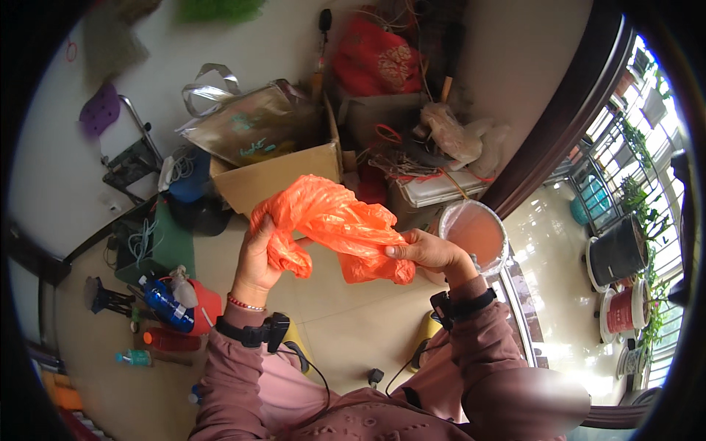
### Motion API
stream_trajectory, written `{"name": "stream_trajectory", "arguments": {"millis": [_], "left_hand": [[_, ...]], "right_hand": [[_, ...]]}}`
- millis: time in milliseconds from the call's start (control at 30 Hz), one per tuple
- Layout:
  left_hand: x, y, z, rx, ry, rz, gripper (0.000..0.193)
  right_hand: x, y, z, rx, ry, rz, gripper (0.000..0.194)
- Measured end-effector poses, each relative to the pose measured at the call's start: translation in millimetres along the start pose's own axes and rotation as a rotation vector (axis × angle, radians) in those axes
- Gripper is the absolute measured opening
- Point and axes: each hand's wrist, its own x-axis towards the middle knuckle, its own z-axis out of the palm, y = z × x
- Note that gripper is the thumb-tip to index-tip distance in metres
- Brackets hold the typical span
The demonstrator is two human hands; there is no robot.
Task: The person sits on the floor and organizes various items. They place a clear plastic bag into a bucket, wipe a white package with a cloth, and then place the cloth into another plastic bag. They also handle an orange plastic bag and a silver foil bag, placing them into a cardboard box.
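Observation:
An orange plastic bag (pixel 342 220), crumpled and partly stretched out, hangs between my two hands in front of my body. My left hand (pixel 258 256) holds its left end, with the fingers mostly hidden behind the plastic. On the other side, my right hand (pixel 430 251) pinches the bag's right end between thumb and fingers. Just beyond my right hand stands a round bin (pixel 474 234) with a clear plastic liner folded over its rim. Below the bag, the tiled floor and my yellow shoes show.
A cardboard box (pixel 281 176) holding a silvery bag (pixel 242 127) stands ahead. To its right are a white-lidded container (pixel 441 187) and a red bag (pixel 378 60). Bottles, a red bucket (pixel 207 306) and a green bin (pixel 174 237) are at left. Potted plants (pixel 618 253) stand beyond the doorway.

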Motion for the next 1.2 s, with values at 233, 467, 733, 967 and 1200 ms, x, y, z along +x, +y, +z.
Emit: {"name": "stream_trajectory", "arguments": {"millis": [233,467,733,967,1200], "left_hand": [[3.8,-4.8,4.3,0.041,0.098,-0.186,0.042],[-4.6,-15.0,10.1,0.215,-0.051,-0.358,0.047],[-5.3,-16.5,6.0,-0.206,-0.048,-0.253,0.053],[8.0,-32.7,12.0,-0.282,0.127,-0.071,0.052],[10.8,-31.7,16.9,0.127,0.329,0.143,0.048]], "right_hand": [[4.6,-16.7,10.0,-0.883,1.018,-0.929,0.090],[-1.4,-23.2,22.3,-1.032,0.715,-0.796,0.082],[17.3,12.1,9.0,0.099,0.037,-0.354,0.069],[21.7,21.7,36.9,1.035,-0.356,-0.298,0.096],[12.4,11.6,36.8,0.776,-0.146,-0.193,0.061]]}}
